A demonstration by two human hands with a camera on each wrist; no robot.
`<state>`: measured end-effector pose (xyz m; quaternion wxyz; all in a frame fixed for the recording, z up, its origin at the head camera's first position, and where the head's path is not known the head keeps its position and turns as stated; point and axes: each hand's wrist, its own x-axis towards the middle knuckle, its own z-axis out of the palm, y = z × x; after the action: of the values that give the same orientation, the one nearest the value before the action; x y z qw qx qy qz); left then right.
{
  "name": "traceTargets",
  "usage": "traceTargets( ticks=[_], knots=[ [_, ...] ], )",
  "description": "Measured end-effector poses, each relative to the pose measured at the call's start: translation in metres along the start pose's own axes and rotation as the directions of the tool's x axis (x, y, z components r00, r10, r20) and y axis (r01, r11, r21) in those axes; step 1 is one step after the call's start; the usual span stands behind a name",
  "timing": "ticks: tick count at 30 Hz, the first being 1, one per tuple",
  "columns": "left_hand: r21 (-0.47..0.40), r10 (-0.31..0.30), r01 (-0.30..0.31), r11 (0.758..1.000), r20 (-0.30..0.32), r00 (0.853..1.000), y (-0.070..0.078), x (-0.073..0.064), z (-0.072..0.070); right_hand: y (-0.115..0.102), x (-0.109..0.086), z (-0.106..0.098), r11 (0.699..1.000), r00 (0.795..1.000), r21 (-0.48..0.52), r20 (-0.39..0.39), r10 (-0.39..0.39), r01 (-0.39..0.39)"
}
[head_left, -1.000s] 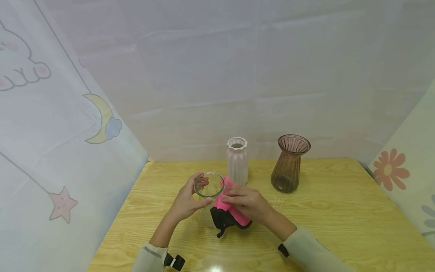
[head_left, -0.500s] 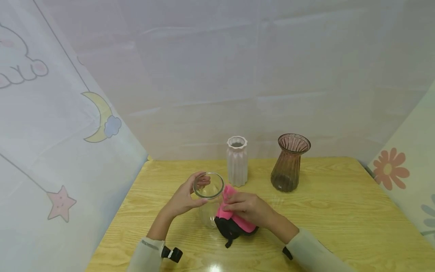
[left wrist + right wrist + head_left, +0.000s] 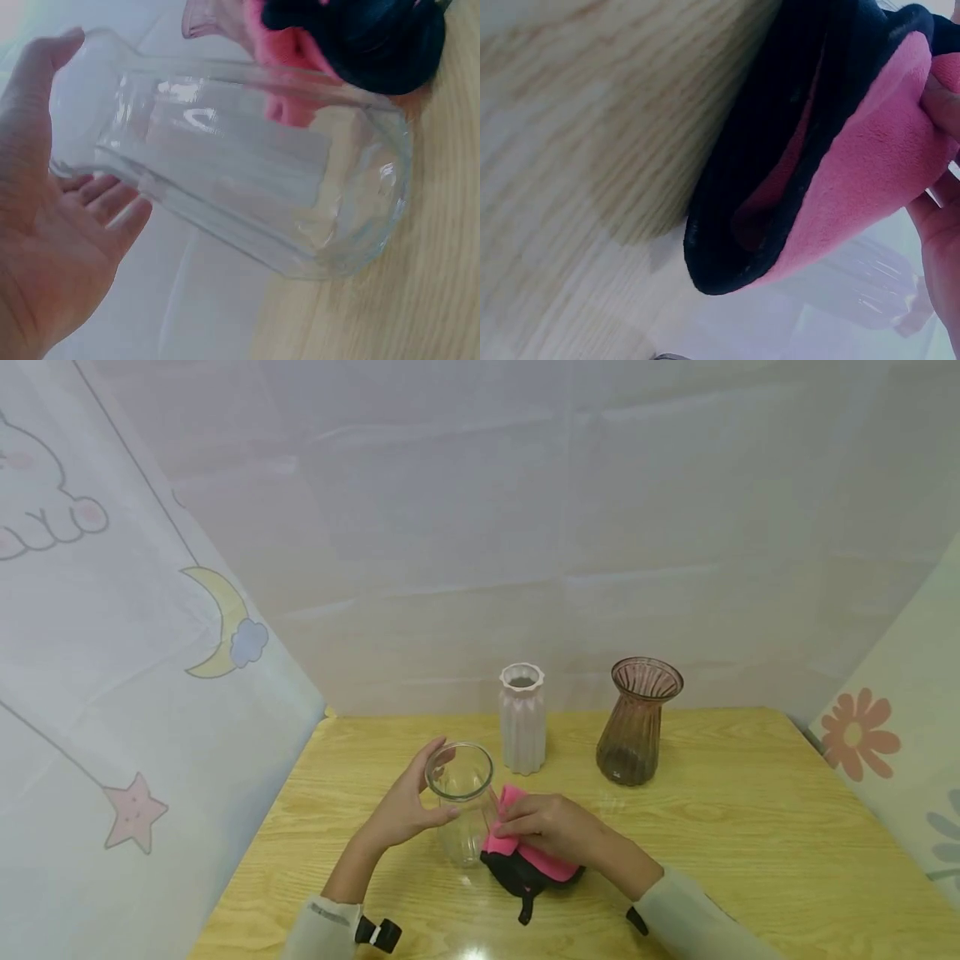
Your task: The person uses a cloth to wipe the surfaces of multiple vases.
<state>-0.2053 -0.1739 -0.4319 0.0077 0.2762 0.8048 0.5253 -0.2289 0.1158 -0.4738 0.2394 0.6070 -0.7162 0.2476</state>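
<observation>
A clear glass vase (image 3: 460,843) stands on the wooden table, its round rim facing up. My left hand (image 3: 405,806) grips it by the neck, thumb in front and fingers behind; the left wrist view shows the thumb and fingertips of that hand (image 3: 60,225) at either side of the neck. With my right hand (image 3: 558,828) I pinch a pink cloth (image 3: 551,863) with black edging, which is bunched against the vase's right side. In the right wrist view the cloth (image 3: 862,161) hangs folded from the fingers, its black border close to the tabletop.
Behind the clear vase is a white ribbed vase (image 3: 523,731). Farther right stands a purplish-brown fluted glass vase (image 3: 640,727). The wooden table (image 3: 750,843) ends at a pale sheet backdrop (image 3: 450,527), with printed side sheets left and right.
My right hand has moved the cloth down and a little to the right along the vase's side, away from the rim. My left hand keeps its hold on the neck, almost unmoved.
</observation>
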Motion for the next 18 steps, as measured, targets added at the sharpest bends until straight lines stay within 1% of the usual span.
traceTargets(
  ticks=[2, 5, 8, 10, 13, 18],
  knots=[
    [0.034, -0.031, 0.033, 0.999, -0.053, 0.998, 0.003, -0.003, 0.005, 0.000, 0.002, -0.004, 1.000, 1.000, -0.015, -0.030, -0.004, 0.003],
    [0.043, -0.075, 0.081, 0.996, -0.129, 0.989, 0.008, -0.004, 0.013, 0.000, 0.007, -0.011, 0.999, 0.993, -0.050, -0.117, -0.017, 0.011],
    [0.069, -0.097, 0.112, 0.991, -0.195, 0.976, 0.012, -0.003, 0.019, 0.001, 0.015, -0.016, 0.996, 0.977, -0.087, -0.210, -0.045, 0.027],
    [0.092, -0.101, 0.124, 0.988, -0.224, 0.969, 0.013, -0.003, 0.021, 0.001, 0.020, -0.018, 0.995, 0.966, -0.087, -0.251, -0.063, 0.043],
    [0.098, -0.115, 0.142, 0.985, -0.244, 0.963, 0.014, -0.002, 0.022, 0.002, 0.025, -0.018, 0.995, 0.957, -0.069, -0.278, -0.084, 0.067],
    [0.073, -0.122, 0.142, 0.987, -0.226, 0.966, 0.015, -0.001, 0.021, 0.002, 0.027, -0.014, 0.996, 0.958, -0.064, -0.274, -0.082, 0.067]
  ],
)
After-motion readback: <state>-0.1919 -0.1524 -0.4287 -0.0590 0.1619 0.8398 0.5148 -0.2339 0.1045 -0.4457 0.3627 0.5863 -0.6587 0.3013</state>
